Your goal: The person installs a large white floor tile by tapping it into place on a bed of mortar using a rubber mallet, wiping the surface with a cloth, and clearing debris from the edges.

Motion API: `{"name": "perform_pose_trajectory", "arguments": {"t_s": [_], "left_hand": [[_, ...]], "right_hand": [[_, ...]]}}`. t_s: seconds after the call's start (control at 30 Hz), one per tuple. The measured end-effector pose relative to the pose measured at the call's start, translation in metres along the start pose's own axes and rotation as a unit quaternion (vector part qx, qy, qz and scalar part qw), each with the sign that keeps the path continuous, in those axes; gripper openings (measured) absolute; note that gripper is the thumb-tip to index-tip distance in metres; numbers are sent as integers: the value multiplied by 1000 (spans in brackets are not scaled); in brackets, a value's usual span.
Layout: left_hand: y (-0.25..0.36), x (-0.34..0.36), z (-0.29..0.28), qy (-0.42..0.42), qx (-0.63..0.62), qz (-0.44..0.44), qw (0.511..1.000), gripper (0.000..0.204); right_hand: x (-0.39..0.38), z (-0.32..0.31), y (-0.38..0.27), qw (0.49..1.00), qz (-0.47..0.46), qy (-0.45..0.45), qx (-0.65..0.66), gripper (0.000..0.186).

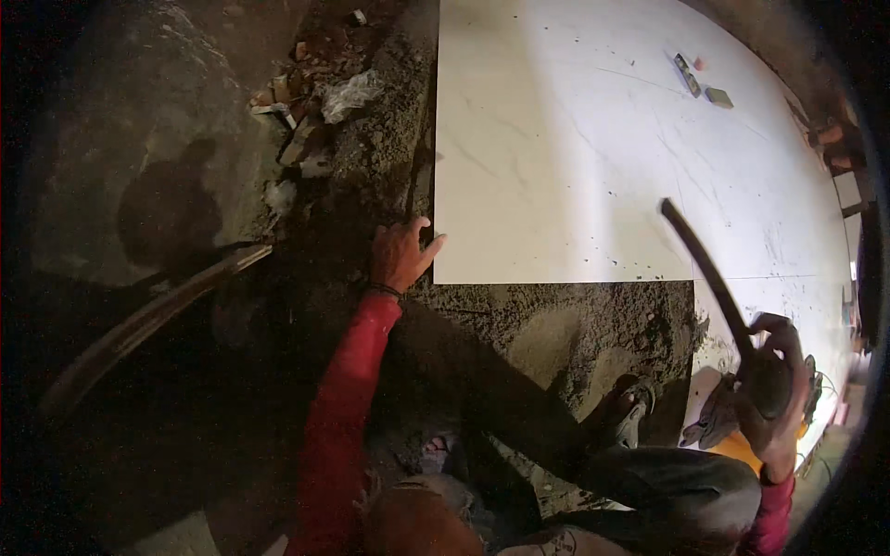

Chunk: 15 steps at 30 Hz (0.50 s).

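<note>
My left hand [403,255] is open beside the lower-left edge of a large white marble-patterned tile [519,185], fingers spread over rough mortar; whether it touches the edge I cannot tell. My right hand [777,394], at lower right, grips the bulky end of a dark tool [705,259], whose long straight handle points up and left over the tiles. Below the tile's front edge lies a bed of rough grey mortar [491,301]. My bent leg and shoe [630,412] are below, near the adjoining tile.
A long wooden strip [167,306] lies at left on dark ground. Broken pieces and a crumpled plastic scrap [348,93] lie along the upper left. A small level [686,74] and a grey block [718,97] rest on the far tiles. Clutter lines the right rim.
</note>
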State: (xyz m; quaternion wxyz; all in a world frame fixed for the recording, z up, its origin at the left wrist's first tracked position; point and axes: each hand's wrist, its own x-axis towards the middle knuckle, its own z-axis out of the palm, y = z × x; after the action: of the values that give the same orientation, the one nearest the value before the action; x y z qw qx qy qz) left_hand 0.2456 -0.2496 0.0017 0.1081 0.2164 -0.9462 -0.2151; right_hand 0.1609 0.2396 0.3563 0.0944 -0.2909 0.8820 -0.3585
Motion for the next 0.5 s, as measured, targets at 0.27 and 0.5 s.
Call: {"name": "perform_pose_trajectory", "arguments": {"t_s": [0.27, 0.5], "left_hand": [[-14, 21, 22, 93, -24, 30, 995, 42], [36, 43, 14, 132, 23, 146, 980, 40]], "right_hand": [[-70, 82, -69, 963, 199, 119, 138, 49], [-121, 309, 21, 826, 190, 266, 459, 33]]}}
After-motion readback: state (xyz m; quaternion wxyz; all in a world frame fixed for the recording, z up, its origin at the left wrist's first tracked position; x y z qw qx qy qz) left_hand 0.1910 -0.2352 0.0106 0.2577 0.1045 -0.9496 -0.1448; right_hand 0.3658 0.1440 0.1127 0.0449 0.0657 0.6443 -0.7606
